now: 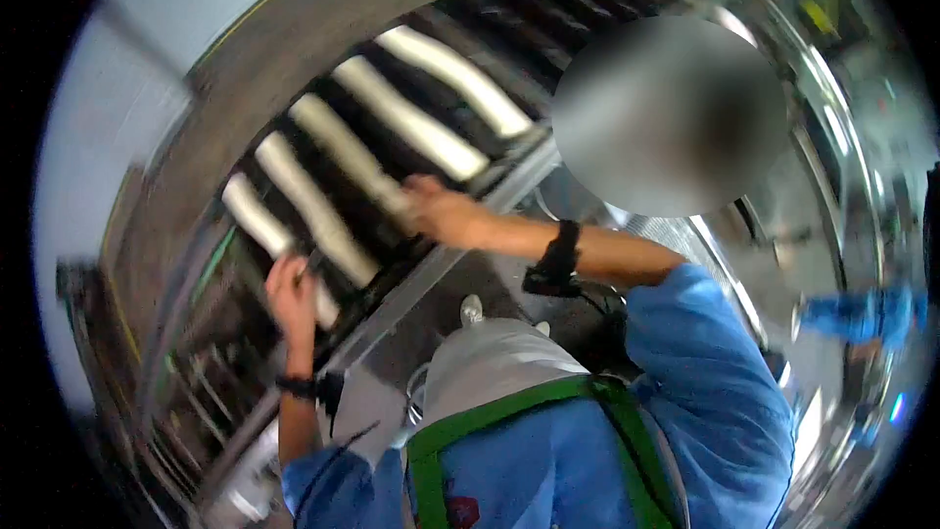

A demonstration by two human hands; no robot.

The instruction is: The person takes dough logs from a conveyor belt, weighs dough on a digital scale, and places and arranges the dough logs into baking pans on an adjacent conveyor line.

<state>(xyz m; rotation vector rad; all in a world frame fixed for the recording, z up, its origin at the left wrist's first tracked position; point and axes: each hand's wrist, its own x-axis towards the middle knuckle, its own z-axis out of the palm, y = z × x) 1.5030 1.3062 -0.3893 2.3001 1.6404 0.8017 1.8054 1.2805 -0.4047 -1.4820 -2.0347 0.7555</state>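
Several long white strips (pixel 421 127) of a material I cannot make out lie side by side across a dark slatted rack. My left hand (pixel 291 299) is on the leftmost white strip (pixel 257 216), its fingers curled and closed over it near the middle. My right hand (pixel 441 214) reaches to the near end of a duller, cream strip (pixel 343 145) and appears to touch it. Motion blur smears the right fingers, so their grip is unclear. Between the two hands lies another white strip (pixel 313 211).
A metal rail (pixel 411 284) runs along the rack's near edge, close to my body. Dark slats continue at upper right, beside a blurred-out round patch. Another person in blue (pixel 862 318) is at far right, near shiny metal equipment. Beyond the rack are a floor and a pale wall.
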